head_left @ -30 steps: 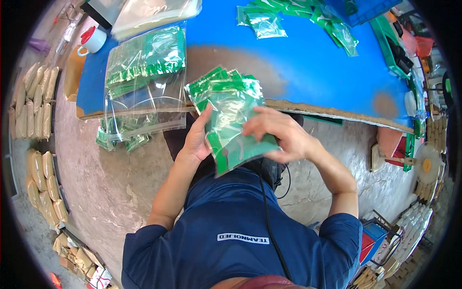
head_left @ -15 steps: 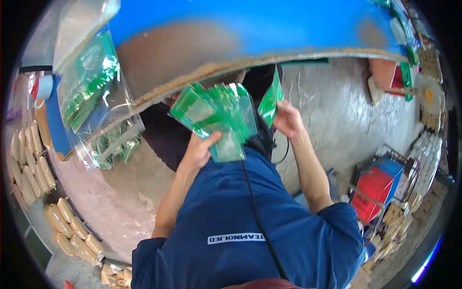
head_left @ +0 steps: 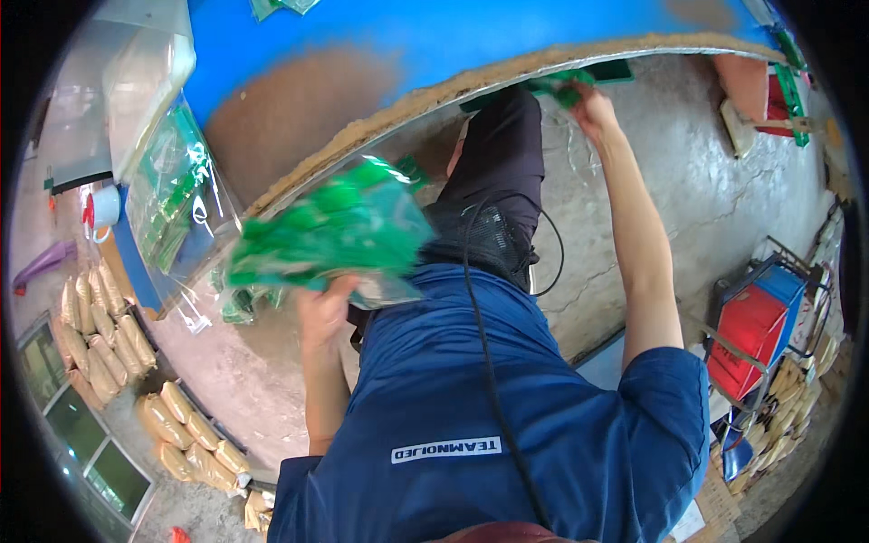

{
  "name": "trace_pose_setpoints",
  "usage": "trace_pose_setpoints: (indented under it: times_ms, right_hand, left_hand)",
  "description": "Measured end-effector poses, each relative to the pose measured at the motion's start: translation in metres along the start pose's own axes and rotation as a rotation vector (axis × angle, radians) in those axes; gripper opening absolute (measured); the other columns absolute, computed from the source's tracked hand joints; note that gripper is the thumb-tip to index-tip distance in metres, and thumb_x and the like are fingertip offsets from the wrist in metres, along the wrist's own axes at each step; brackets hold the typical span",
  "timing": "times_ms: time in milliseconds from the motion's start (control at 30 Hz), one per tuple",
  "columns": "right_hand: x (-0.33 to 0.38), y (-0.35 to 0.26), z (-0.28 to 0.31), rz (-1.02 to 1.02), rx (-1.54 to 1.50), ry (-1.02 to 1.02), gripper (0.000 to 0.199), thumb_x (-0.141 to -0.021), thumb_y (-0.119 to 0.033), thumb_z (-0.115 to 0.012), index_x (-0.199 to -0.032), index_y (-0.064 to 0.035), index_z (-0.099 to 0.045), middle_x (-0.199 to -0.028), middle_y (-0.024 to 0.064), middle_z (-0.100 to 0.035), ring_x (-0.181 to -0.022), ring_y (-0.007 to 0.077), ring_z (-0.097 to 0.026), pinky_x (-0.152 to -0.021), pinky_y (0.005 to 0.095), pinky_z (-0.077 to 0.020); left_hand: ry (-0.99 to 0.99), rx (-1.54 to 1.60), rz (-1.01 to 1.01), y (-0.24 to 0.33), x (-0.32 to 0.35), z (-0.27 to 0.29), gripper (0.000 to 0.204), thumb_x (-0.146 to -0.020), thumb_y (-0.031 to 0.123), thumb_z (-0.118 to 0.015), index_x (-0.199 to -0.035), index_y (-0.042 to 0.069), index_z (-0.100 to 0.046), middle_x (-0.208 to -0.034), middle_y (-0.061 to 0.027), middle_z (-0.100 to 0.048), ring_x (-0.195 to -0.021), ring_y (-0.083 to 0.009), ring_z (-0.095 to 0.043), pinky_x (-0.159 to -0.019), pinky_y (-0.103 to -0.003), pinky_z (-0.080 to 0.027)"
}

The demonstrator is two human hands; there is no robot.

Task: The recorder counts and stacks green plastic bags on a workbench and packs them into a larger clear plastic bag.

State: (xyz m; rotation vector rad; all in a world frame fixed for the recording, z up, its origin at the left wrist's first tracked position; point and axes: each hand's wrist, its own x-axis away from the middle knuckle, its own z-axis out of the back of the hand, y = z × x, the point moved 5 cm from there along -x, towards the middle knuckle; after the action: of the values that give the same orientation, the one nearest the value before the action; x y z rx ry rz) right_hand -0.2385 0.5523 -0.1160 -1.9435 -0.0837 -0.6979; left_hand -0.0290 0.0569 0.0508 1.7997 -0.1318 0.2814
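Observation:
My left hand is closed on the lower edge of a fanned stack of green-and-clear plastic bags, blurred by motion, in front of my waist. Stretched out to the far right, my right hand pinches a green plastic bag by the table's rim. Part of that bag is blurred against the edge. Over the table's left end hangs a large clear bag with more green packets inside.
A blue table with a worn edge curves across the front. Green packets lie on its far side. Stacked tan sacks stand at left. On the right are a red-and-blue box in a metal-framed cart and a red bin.
My right hand has reached forward and right with a green bag, away from the stack. My left hand has swung left with the stack. The view has shifted slightly.

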Motion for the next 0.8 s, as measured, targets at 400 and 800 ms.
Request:
trace_pose_setpoints:
  times_ms: [400,800]
  right_hand:
    - [-0.034,0.074,0.023,-0.213,-0.149,0.040,0.035,-0.103,-0.028,-0.053,-0.122,0.0011,-0.048,-0.112,0.0187,-0.065,-0.098,0.0292,-0.067,-0.086,0.0385,-0.0579]
    - [0.054,0.103,0.106,-0.245,-0.215,0.315,0.032,-0.102,-0.021,-0.051,-0.123,0.0037,-0.053,-0.112,0.0172,-0.066,-0.100,0.0283,-0.068,-0.081,0.0343,-0.0589]
  left_hand:
    - [0.350,-0.003,-0.377,0.098,-0.038,0.008,0.045,-0.089,-0.001,-0.069,-0.132,0.002,-0.056,-0.126,-0.0091,-0.062,-0.111,-0.0195,-0.060,-0.102,-0.036,-0.045]
    - [0.093,-0.267,-0.551,0.087,-0.113,-0.022,0.043,-0.087,-0.006,-0.071,-0.128,-0.002,-0.056,-0.125,-0.0084,-0.063,-0.109,-0.0169,-0.061,-0.099,-0.034,-0.047]
